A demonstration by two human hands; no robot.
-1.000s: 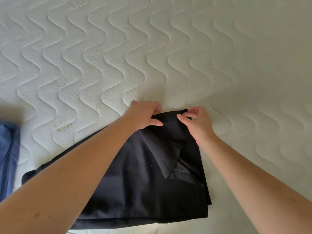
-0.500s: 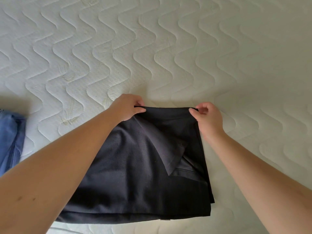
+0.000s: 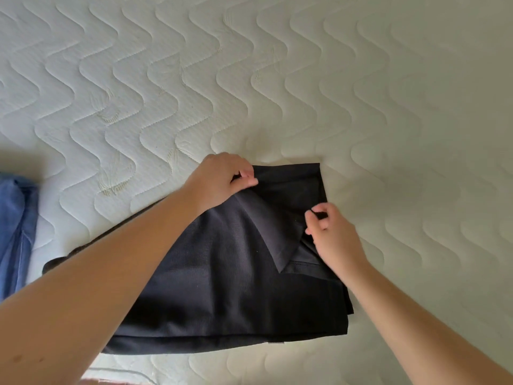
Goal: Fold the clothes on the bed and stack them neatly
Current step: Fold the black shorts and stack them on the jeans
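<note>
The black garment (image 3: 222, 279) lies partly folded on the white quilted mattress (image 3: 388, 107), near me and slightly left of centre, with several layers showing along its near edge. Its far edge runs fairly straight. A collar-like flap (image 3: 273, 232) sits turned over toward the right side.

My left hand (image 3: 219, 180) pinches the far left corner of the top layer between thumb and curled fingers. My right hand (image 3: 331, 232) pinches a small bit of the dark cloth at the right edge, about midway down; the fingers are curled round it.

I judge the step in hand to be squaring the right side before the next fold. To do it well, I should hold the far corner steady with the left hand as an anchor and draw the right edge taut and in line with the layers beneath, so no layer sticks out. The flap should be laid flat, not bunched, or it will make a lump in the stack. The near right corner already shows layers slightly stepped; that wants aligning.

A blue garment (image 3: 16, 232) lies at the far left edge of view, well apart from the black one.
</note>
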